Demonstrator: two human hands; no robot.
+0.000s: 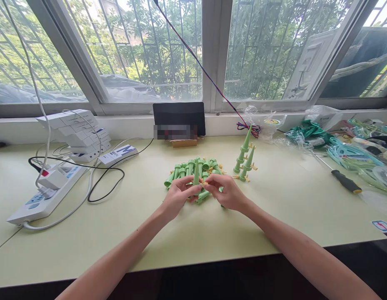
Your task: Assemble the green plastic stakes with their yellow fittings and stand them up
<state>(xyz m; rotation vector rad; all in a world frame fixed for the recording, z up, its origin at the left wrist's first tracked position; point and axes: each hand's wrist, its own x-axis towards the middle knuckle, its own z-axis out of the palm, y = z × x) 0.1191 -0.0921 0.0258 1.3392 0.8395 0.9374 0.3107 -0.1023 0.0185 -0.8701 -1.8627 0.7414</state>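
My left hand (180, 192) is closed around a green plastic watering spike (196, 174), its pointed tip upward. The fingers of my right hand (226, 191) pinch a small yellow valve (204, 183) at the side of that spike. Whether the valve is seated in the spike cannot be made out. Right behind my hands lies a pile of green spikes (181, 170), with yellow bits showing among them. To the right of the pile, two upright stacks of nested spikes (245, 146) stand on the table, yellow valves sticking out from their sides.
On the left are a white power strip (49, 204), cables and stacked white boxes (83, 135). A black tablet-like screen (179, 114) leans by the window. A screwdriver (346, 181), plastic bags (312, 133) and coiled tubing (346, 152) lie at right on the pale table (205, 241).
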